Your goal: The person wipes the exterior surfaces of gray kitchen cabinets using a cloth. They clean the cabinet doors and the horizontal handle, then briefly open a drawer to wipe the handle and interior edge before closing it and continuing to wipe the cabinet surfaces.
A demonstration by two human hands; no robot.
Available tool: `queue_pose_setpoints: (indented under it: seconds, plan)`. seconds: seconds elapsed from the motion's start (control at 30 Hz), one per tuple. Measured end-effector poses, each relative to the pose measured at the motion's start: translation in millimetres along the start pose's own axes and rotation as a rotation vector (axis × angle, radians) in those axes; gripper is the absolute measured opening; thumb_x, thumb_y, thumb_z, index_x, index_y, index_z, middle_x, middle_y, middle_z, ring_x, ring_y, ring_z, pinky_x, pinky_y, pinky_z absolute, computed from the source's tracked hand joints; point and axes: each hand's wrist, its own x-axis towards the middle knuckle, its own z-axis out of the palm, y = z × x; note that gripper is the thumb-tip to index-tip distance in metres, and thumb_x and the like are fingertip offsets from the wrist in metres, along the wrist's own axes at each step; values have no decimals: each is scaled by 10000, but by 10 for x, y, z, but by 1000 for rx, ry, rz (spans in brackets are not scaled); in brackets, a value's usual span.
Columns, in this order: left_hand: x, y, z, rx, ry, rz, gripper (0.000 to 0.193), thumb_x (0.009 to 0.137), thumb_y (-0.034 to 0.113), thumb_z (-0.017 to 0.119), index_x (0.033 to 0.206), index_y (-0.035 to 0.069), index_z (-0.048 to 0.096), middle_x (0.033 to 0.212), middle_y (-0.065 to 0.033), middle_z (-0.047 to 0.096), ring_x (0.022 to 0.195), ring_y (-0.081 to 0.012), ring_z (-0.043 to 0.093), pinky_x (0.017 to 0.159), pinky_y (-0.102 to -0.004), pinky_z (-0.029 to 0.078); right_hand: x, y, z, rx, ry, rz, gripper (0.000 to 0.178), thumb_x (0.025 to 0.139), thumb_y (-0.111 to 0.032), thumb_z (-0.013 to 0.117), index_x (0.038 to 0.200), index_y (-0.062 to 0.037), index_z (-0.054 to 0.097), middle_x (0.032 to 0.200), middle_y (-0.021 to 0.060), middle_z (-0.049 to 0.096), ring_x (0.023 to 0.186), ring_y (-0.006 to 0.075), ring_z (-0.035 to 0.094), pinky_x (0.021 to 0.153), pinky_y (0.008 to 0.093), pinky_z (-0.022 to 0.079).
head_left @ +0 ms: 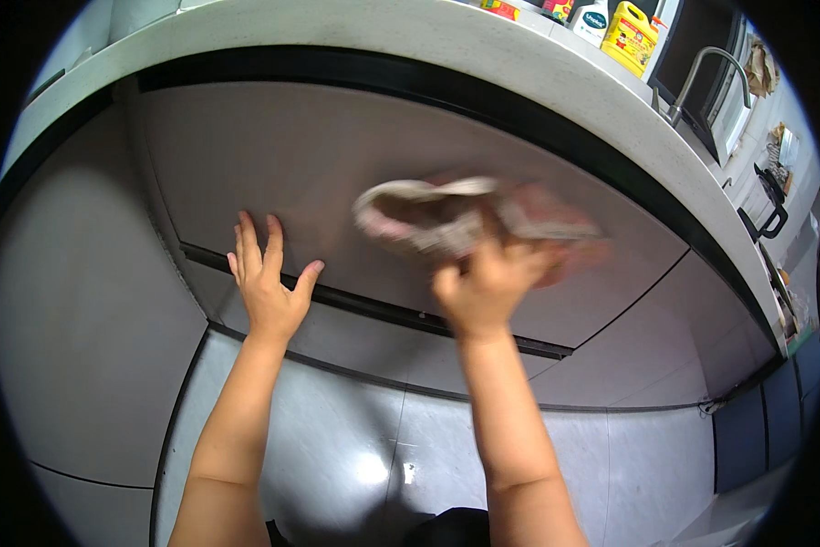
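Observation:
My right hand [489, 281] grips a pink and beige cloth [437, 214], blurred by motion, against the grey cabinet front [273, 146]. The cloth spreads out to both sides above my fingers, with a fold hanging open at its left. To the left, my left hand [271, 278] lies flat on the lower part of the same front, fingers stretched and thumb apart. It holds nothing. A dark horizontal strip [364, 305] runs along the lower edge of the front, passing behind my left hand.
Above the cabinet curves a pale countertop [337, 32]. On it at the upper right stand a yellow jug [631, 38], a white bottle [591, 23] and a curved metal tap [702, 68]. A black handle [775, 219] shows farther right. Below is a glossy tiled floor [337, 410].

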Motion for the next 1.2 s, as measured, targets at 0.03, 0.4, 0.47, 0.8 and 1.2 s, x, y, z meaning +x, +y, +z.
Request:
queue_pose_setpoints:
  seconds: [0.03, 0.4, 0.47, 0.8, 1.2]
  plan:
    - [24, 15, 35, -14, 16, 10, 864, 779, 343, 781, 1515, 168, 363, 1601, -235, 169, 1439, -479, 224, 1084, -688, 205, -259, -5, 139, 12, 3, -124, 418, 660, -172, 628, 1063, -91, 707, 1286, 202, 539, 1358, 527, 287, 1150, 669, 30]
    - [55, 2, -67, -7, -47, -8, 772, 811, 323, 747, 1489, 163, 414, 1599, -205, 213, 1439, -429, 275, 1094, -685, 187, -42, 1107, -759, -26, 166, -165, 539, 738, -231, 708, 1212, 7, 617, 1272, 242, 536, 1255, 437, 454, 1092, 539, 288]
    - [38, -57, -119, 37, -17, 15, 743, 819, 315, 738, 1478, 161, 432, 1586, -212, 244, 1428, -428, 299, 1091, -686, 191, 209, 1078, -689, -60, 122, -40, 647, 704, -344, 724, 1250, -18, 601, 1412, 270, 406, 1362, 457, 305, 1136, 542, 195]
    - [94, -106, -100, 108, 35, 72, 601, 843, 278, 705, 1407, 165, 531, 1518, -190, 396, 1351, -395, 440, 1094, -665, 219, -1075, -456, 566, 204, -119, -247, 344, 821, -168, 589, 1145, -118, 693, 1281, 25, 627, 1248, 296, 531, 1017, 471, 407]
    - [54, -246, -138, 63, 16, 101, 519, 862, 223, 683, 1355, 106, 571, 1508, -127, 436, 1364, -326, 445, 1113, -656, 192, -1609, 1258, -546, -151, -397, -385, 300, 797, -230, 616, 1075, -123, 653, 1167, 74, 608, 1104, 309, 571, 932, 550, 413]
